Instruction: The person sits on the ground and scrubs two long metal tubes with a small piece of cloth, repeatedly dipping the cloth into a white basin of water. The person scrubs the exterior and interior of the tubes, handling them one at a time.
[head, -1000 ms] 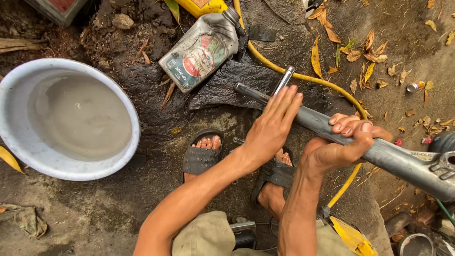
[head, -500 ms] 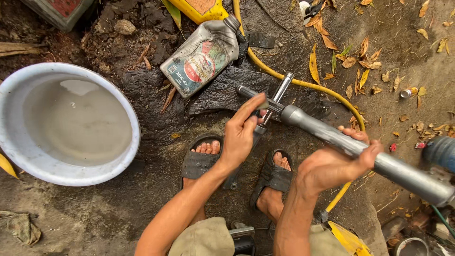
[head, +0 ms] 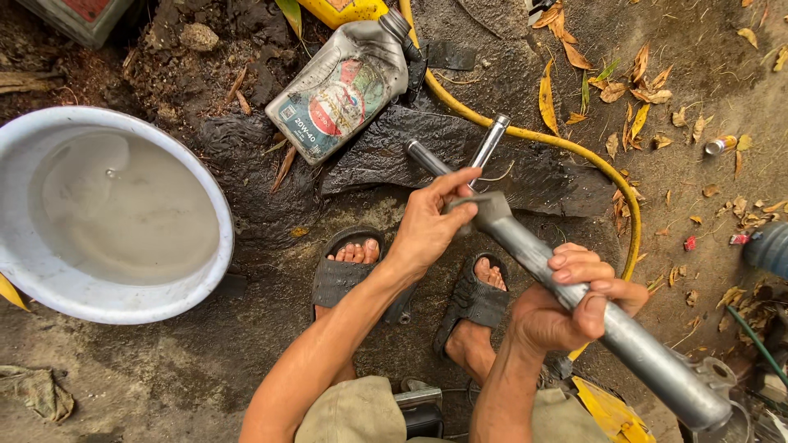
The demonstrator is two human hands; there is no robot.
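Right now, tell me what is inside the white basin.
The white basin holds cloudy grey liquid with a small bubble or speck near the top left. The liquid is opaque, so the bottom and anything sunk in it cannot be seen.

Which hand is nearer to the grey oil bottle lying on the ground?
The left hand, at the tube's upper end, is just below and right of the grey oil bottle. The right hand grips the tube farther away.

A long grey metal fork tube (head: 607, 328) runs slantwise from frame centre down to the lower right corner — dull, smudged, with a lugged bracket at its low end. Two slim shiny rods (head: 484, 152) poke from its upper end — toward upper centre.
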